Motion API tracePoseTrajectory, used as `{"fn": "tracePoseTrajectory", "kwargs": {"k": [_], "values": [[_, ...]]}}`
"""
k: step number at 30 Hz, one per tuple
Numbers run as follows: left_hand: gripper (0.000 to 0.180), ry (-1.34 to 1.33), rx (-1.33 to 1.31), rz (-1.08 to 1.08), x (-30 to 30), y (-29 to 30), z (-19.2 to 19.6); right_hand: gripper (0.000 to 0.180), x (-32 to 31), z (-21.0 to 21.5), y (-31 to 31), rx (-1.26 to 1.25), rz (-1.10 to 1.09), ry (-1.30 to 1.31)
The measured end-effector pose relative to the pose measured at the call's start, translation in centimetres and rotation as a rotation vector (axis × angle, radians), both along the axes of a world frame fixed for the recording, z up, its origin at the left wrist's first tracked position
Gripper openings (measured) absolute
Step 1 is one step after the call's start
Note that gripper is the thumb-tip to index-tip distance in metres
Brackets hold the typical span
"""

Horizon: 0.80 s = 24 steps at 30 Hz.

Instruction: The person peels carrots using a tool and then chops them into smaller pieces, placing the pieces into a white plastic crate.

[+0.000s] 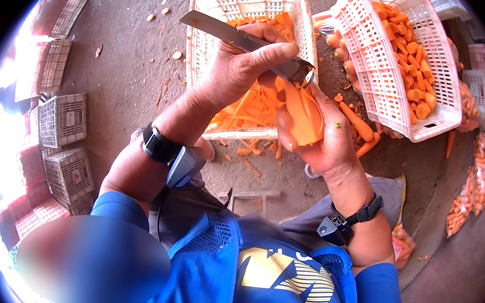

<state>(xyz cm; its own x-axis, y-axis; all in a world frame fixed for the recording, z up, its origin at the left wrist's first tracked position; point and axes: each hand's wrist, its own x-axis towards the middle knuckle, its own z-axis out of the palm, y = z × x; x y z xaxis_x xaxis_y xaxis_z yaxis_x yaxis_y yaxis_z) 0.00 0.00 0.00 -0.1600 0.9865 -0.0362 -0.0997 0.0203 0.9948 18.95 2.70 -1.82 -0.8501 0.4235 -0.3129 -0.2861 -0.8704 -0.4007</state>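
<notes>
My left hand [241, 65] is closed round a long, flat dark knife [215, 29], its broad end sticking out to the left. The knife's other end, with a shiny metal piece, lies against the top of a thick orange carrot [303, 116]. My right hand [327, 136] grips that carrot from the right side, thumb along its upper edge. Both hands are over the near right part of a white plastic crate [195, 61], which holds orange peelings and carrot pieces. Fingers of the left hand are partly hidden behind the knife.
A tilted white crate [364, 75] full of cut carrots [413, 74] stands at right. Loose carrots [356, 121] lie on the floor between the crates. Bagged carrots [473, 183] rest farther right. Stacked grey crates [63, 118] line the left side. A low stool-like frame [256, 196] is near my legs.
</notes>
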Motion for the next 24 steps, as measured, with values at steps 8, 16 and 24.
{"fn": "tracePoseTrajectory", "kwargs": {"k": [8, 16, 24], "values": [[0.019, 0.0, 0.059, 0.046, -0.3, 0.4, -0.5, 0.044, 0.3, 0.3, -0.2, -0.028, 0.094, -0.001], [0.017, 0.152, 0.02, 0.269, -4.5, 1.8, -4.2, 0.052, 0.8, 2.0, -0.6, 0.053, 0.191, 0.059], [0.024, -0.116, 0.123, 0.174, -2.5, 1.7, -0.2, 0.048, 0.8, 0.9, -0.5, -0.037, -0.003, -0.064]]}}
